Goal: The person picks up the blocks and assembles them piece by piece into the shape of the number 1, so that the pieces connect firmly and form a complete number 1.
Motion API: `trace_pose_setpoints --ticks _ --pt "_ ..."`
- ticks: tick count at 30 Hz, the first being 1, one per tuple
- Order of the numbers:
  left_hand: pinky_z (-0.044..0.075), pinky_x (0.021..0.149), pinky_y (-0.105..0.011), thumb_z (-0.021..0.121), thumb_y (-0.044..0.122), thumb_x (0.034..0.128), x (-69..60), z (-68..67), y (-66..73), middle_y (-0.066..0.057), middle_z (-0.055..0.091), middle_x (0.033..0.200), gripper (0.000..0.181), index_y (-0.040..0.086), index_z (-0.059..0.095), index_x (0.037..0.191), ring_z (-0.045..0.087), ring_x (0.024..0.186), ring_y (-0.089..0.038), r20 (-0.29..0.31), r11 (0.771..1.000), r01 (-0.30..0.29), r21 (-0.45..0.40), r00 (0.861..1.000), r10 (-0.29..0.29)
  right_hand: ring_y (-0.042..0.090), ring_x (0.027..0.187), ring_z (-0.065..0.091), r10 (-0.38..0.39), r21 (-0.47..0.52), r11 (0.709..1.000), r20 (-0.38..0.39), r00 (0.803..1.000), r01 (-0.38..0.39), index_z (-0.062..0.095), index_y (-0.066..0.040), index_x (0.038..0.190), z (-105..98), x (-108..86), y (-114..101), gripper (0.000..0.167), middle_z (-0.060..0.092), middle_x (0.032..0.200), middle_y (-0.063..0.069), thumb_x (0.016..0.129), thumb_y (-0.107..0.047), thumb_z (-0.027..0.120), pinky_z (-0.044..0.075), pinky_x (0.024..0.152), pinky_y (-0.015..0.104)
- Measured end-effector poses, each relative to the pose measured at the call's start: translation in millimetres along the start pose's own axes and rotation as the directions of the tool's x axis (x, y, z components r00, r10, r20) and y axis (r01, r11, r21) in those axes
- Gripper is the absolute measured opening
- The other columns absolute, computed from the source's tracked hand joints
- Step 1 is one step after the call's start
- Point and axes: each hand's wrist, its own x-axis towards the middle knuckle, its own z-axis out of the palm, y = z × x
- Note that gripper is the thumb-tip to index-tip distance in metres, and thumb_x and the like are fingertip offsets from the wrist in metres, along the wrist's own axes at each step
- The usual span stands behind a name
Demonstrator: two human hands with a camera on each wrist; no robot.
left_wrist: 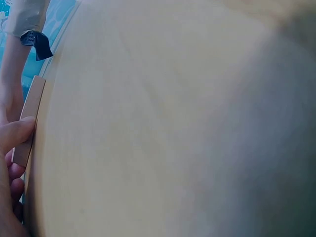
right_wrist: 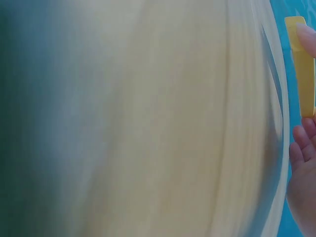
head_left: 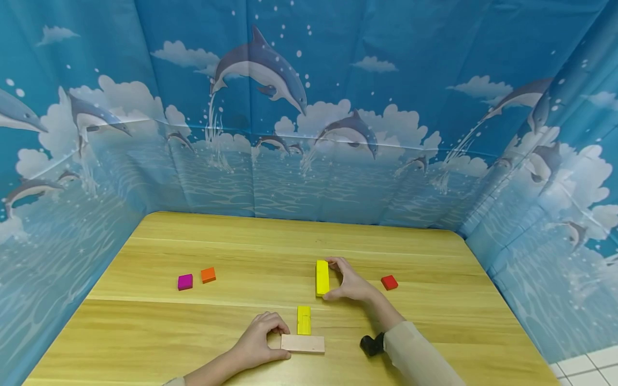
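So the left hand (head_left: 258, 340) has its thumb and fingers curled round the left end of a pale, plain wooden rectangular block (head_left: 304, 344), with a gap about as wide as the block. The left wrist view shows the thumb pressed right on it. That block sits crosswise near the front of the light yellow-brown wood-grain table (head_left: 241, 246).

The right hand (head_left: 352, 284) is spread wider, gripping a long bright yellow rectangular block (head_left: 322, 279) end to end, thumb at the near end, fingers at the far one. Can't tell if it's touching the table.

Between the two hands there's a smaller-looking yellow block (head_left: 303, 320), pointing away from the pale one; can't tell if those two touch. Off to the left are a magenta square block (head_left: 185, 282) and an orange square block (head_left: 208, 275), near each other but apart. A red square block (head_left: 389, 282) lies right of the right hand.
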Motion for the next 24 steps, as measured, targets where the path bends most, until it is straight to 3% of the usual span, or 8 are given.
trace_pose_setpoints --ticks 8,24 --pt "0.036 0.074 -0.026 0.08 0.033 0.0659 0.0 -1.0 1.3 0.019 0.052 0.083 0.031 0.025 0.059 0.087 0.045 0.078 -0.002 -0.005 1.0 -0.011 0.003 1.0 0.011 0.029 0.121 0.032 -0.046 0.026 0.999 0.032 0.998 0.045 0.028 -0.007 0.137 11 10.4 -9 0.091 0.03 0.132 0.012 0.065 -0.023 0.082 0.027 0.101 0.048" --pt "0.035 0.077 -0.026 0.081 0.034 0.0645 1.1 0.1 -1.4 0.021 0.051 0.083 0.033 0.026 0.059 0.088 0.045 0.078 0.0 -0.003 1.0 -0.01 0.021 1.0 0.011 0.024 0.116 0.037 -0.103 -0.061 0.992 0.053 0.993 0.106 0.032 -0.004 0.134 28 22.0 -12 0.089 0.035 0.126 0.011 0.064 -0.027 0.083 0.03 0.1 0.044"
